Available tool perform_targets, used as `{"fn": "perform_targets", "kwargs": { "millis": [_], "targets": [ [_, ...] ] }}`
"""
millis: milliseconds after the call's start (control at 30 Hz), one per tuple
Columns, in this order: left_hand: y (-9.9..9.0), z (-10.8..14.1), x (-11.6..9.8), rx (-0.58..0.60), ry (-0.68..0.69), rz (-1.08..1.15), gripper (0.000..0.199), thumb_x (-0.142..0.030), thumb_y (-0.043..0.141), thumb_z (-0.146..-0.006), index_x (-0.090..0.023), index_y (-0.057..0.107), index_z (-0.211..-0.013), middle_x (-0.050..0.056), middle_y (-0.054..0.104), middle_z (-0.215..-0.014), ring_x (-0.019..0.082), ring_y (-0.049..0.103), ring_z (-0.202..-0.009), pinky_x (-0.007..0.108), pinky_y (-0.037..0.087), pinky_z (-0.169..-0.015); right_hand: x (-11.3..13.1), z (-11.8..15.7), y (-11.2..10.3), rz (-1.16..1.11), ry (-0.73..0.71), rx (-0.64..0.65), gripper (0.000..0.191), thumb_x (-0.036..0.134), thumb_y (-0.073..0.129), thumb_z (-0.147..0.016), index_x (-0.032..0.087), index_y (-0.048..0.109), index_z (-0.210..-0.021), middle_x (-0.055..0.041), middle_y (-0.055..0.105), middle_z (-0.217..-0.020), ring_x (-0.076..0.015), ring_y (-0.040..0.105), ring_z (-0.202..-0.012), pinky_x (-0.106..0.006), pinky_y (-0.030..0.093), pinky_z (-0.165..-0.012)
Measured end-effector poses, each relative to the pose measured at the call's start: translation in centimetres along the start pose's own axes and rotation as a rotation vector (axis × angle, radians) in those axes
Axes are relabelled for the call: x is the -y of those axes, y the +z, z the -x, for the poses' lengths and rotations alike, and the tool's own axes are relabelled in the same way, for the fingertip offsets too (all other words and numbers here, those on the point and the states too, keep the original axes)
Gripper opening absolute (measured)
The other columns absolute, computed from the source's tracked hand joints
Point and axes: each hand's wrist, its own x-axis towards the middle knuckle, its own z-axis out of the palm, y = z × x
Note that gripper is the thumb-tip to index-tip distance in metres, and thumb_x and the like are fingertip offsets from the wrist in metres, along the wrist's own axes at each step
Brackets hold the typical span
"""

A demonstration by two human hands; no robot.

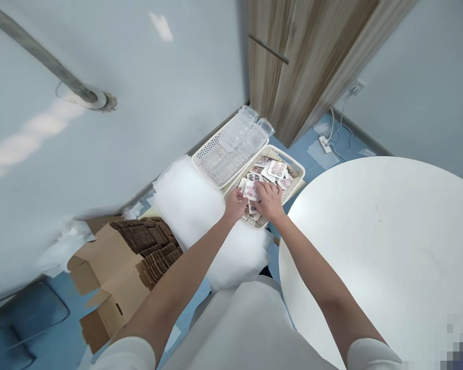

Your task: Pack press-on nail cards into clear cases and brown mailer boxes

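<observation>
A white perforated basket (300,167) holds many small printed cards, some with pink pictures (278,168). My left hand (236,203) is at the basket's near left side, its fingers closed on the edge of a pale card. Over the cards lies my right hand (269,199), its fingers bent and apart, touching a white card with pink pictures (250,190). Whether the right fingers grip anything cannot be made out. Directly behind and to the left, a second white basket (202,150) contains clear plastic boxes (231,141).
White soft sheets (193,205) are stacked below the baskets. An open cardboard box (113,262) with brown folded pieces (150,239) stands left. A round white table (386,246) fills the right. Behind are a wooden cabinet (301,51) and a power strip (325,144) with cables.
</observation>
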Motion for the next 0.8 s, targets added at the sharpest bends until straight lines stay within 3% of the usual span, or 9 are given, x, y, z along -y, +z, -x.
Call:
{"fn": "perform_targets", "kwargs": {
  "millis": [167,400,600,800],
  "targets": [
    [-2.8,3.3,-0.5,0.067,0.110,0.110,0.024,-0.019,0.050,-0.075,-0.015,0.059,-0.097,0.005,0.064,-0.093,0.015,0.059,-0.085,0.029,0.045,-0.079,2.6,2.5,-1.8,0.003,-0.081,-0.037,0.064,0.024,0.049,-0.072,0.016,0.030,-0.132,-0.0119,0.042,-0.127,-0.0292,0.029,-0.118,-0.044,0.018,-0.095],
    [-6.5,9.4,1.4,0.263,0.106,0.280,0.022,-0.032,0.059,-0.070,-0.015,0.059,-0.083,0.003,0.063,-0.077,0.013,0.060,-0.070,0.029,0.046,-0.070,6.7,7.8,-4.4,-0.027,-0.239,-0.075,0.064,0.018,0.044,-0.076,0.017,0.022,-0.136,-0.0104,0.036,-0.135,-0.0240,0.030,-0.124,-0.042,0.026,-0.099],
    [-7.3,13.1,3.4,0.431,0.148,0.338,0.026,-0.036,0.063,-0.067,-0.014,0.058,-0.081,0.002,0.062,-0.073,0.012,0.058,-0.066,0.028,0.046,-0.070,9.7,14.7,-5.4,-0.113,-0.063,-0.183,0.075,0.032,0.053,-0.075,0.020,0.013,-0.138,-0.0120,0.029,-0.138,-0.0268,0.029,-0.126,-0.045,0.032,-0.098],
    [-4.7,16.5,4.3,0.656,0.170,0.254,0.022,-0.034,0.061,-0.069,-0.015,0.060,-0.081,0.004,0.063,-0.075,0.012,0.058,-0.067,0.028,0.047,-0.069,9.6,22.4,-5.3,-0.270,0.236,-0.243,0.056,0.034,0.048,-0.080,0.023,0.030,-0.131,-0.0114,0.049,-0.120,-0.0205,0.056,-0.093,-0.040,0.045,-0.081]
  ]
}}
